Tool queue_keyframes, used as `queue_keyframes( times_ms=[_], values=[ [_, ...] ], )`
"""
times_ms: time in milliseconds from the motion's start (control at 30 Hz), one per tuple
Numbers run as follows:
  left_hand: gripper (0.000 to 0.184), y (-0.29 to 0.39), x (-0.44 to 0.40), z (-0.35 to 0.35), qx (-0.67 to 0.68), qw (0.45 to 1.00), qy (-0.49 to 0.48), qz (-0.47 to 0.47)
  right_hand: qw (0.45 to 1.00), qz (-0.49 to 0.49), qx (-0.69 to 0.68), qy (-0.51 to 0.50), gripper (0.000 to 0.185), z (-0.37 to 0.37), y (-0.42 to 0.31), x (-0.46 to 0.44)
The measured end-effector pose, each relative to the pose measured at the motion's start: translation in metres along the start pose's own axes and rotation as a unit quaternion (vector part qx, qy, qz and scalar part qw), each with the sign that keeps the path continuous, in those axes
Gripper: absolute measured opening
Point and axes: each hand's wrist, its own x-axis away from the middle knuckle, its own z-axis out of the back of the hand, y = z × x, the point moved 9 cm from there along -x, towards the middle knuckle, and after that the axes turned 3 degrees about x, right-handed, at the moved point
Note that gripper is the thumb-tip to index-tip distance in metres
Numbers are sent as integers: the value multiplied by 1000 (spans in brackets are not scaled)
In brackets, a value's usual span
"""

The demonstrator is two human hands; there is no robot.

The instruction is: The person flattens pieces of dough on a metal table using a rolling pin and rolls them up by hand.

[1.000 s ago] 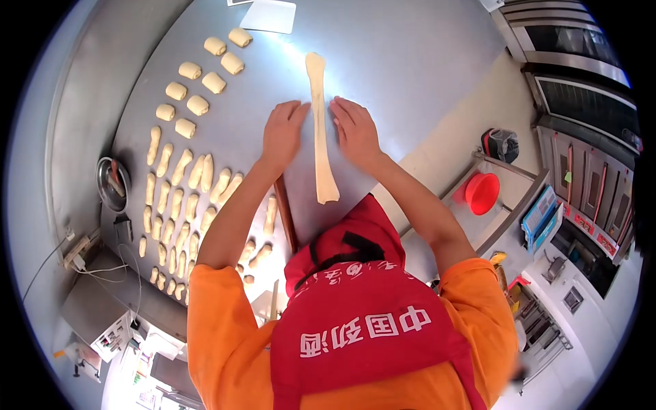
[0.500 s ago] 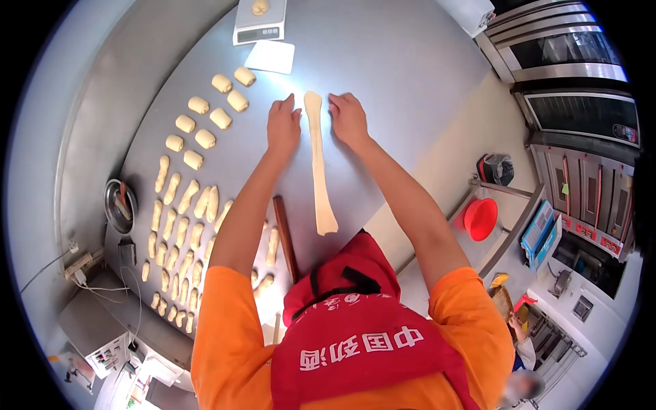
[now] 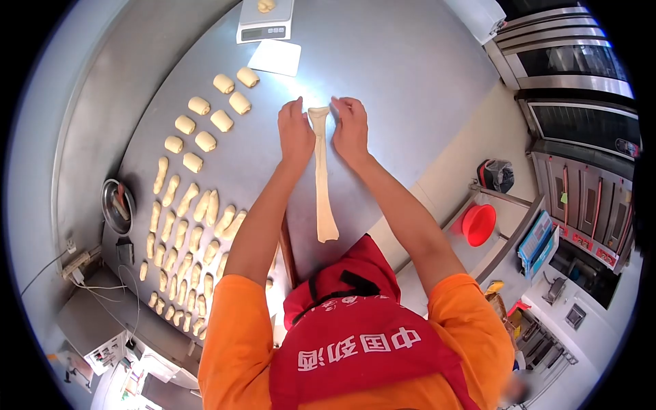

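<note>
A long, flat strip of dough (image 3: pixel 324 184) lies lengthwise on the steel table in front of me, wide at both ends and narrow in the middle. Its far end looks slightly turned over. My left hand (image 3: pixel 296 133) rests close along the strip's left edge, fingers loosely bent. On the opposite side, my right hand (image 3: pixel 350 130) is held with fingers partly bent and apart, beside the far end. Neither hand visibly grips the dough. A wooden rolling pin (image 3: pixel 287 254) lies partly hidden by my left arm.
Several rolled dough pieces (image 3: pixel 221 121) sit at the left, with rows of longer dough pieces (image 3: pixel 180 232) nearer. A digital scale (image 3: pixel 265 31) carries a dough lump beside a white flat sheet (image 3: pixel 275 57). A metal bowl (image 3: pixel 117 207) stands left; a red basin (image 3: pixel 479 225) is at right.
Both hands have moved inward, closer to the strip. Its far end now appears turned over and a little nearer to me. My left forearm covers more of the rolling pin.
</note>
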Motion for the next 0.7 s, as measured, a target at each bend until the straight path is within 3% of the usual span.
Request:
queue_keyframes(
  times_ms=[67, 167, 267, 300, 400, 433, 533, 567, 700],
  values=[
    [51, 7, 3, -16, -101, 992, -51, -52, 999, -34, -17, -4, 43, 0, -2, -1],
    [53, 12, 35, -14, 38, 997, -60, -1, 997, -18, -38, -59, 45, -7, -13, 33],
    [51, 31, 88, -11, -63, 993, -36, -97, 990, 128, 44, -23, 43, 5, -41, 67],
    [48, 34, 89, -6, -63, 992, -44, -102, 991, 124, 36, -30, 40, 8, -41, 71],
    [46, 0, 65, -5, 52, 994, -45, 84, 999, -26, -38, -19, 38, 14, -11, 60],
    [46, 4, 61, -3, 40, 997, -29, 61, 998, -51, -40, 13, 35, 17, -8, 52],
    [45, 16, 66, -2, 29, 1000, -7, 1, 999, 30, -13, -20, 41, 9, -25, 56],
    [44, 20, 81, -3, 44, 999, -17, -6, 997, -9, -57, -42, 42, 5, -22, 71],
    [45, 44, 134, 7, -36, 995, -50, -79, 993, 110, 28, -31, 41, 24, -54, 121]
  ],
)
